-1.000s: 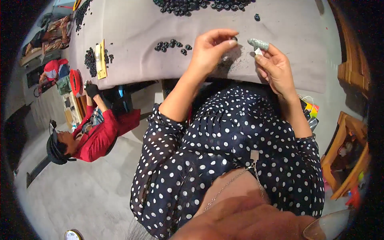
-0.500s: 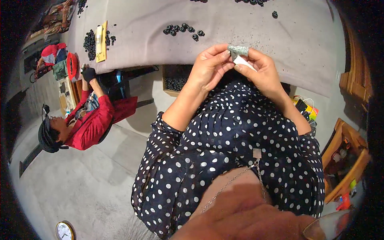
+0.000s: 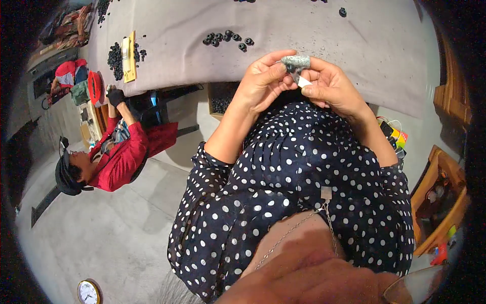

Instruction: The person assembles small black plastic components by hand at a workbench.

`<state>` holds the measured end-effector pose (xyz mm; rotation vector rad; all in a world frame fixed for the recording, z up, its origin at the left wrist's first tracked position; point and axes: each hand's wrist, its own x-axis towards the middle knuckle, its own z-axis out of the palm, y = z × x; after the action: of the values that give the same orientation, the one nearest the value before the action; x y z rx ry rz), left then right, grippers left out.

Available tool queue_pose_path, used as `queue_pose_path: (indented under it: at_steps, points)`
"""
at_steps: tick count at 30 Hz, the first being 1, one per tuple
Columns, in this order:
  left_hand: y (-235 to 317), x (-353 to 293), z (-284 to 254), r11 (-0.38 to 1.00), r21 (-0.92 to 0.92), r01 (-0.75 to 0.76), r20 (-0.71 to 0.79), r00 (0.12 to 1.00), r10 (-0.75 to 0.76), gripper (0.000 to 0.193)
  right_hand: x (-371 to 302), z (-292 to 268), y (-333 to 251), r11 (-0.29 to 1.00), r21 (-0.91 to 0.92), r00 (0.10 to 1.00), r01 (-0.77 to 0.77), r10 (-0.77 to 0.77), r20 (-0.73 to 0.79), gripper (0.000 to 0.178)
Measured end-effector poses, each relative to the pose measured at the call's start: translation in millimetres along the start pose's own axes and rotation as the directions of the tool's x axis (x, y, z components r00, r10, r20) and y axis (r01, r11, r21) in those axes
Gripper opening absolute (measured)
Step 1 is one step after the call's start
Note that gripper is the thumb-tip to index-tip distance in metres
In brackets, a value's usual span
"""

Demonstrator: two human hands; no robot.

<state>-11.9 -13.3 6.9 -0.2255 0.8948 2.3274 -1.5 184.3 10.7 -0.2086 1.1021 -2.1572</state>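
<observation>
Near the table's front edge, my left hand (image 3: 264,82) pinches a small black round part (image 3: 290,68) between thumb and fingertips. Close beside it, my right hand (image 3: 332,87) has its fingers curled round a small white piece (image 3: 304,81), whose kind I cannot make out. A grey speckled wrap (image 3: 295,62) covers the end of the right index finger, which reaches across to the black part. The two hands nearly meet, and part of what lies between them is hidden.
On the grey cloth-covered table (image 3: 167,55) lie several black round parts (image 3: 220,38), a heap of small black bits (image 3: 115,61) and a yellow strip (image 3: 130,55). A box of black pieces (image 3: 221,104) sits below. A co-worker in red (image 3: 119,164) is at left.
The black part now shows between my fingers. My right hand has turned slightly, its thumb moving a little lower and less of the white piece showing. The view has shifted a little.
</observation>
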Motion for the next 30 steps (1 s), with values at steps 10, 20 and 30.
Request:
queue_pose_path:
  at_steps: [10, 20, 30]
  points:
    - [0.0, -0.9, 2.4, 1.000, -0.003, 0.017, 0.005, 1.000, -0.017, 0.038, 0.6, 2.0, -1.4, 0.999, -0.037, 0.999, -0.012, 0.010, -0.041, 0.036]
    - [-0.8, -3.5, -1.9, 0.998, -0.042, 0.036, 0.035, 0.999, -0.035, 0.033, 0.5, 1.9, -0.8, 0.997, -0.069, 1.000, -0.015, 0.013, -0.023, 0.038]
    - [-4.0, -3.9, -3.3, 0.993, -0.106, 0.050, 0.044, 0.998, -0.045, 0.030, 0.7, 1.0, -2.8, 0.997, -0.075, 1.000, -0.006, 0.004, -0.027, 0.038]
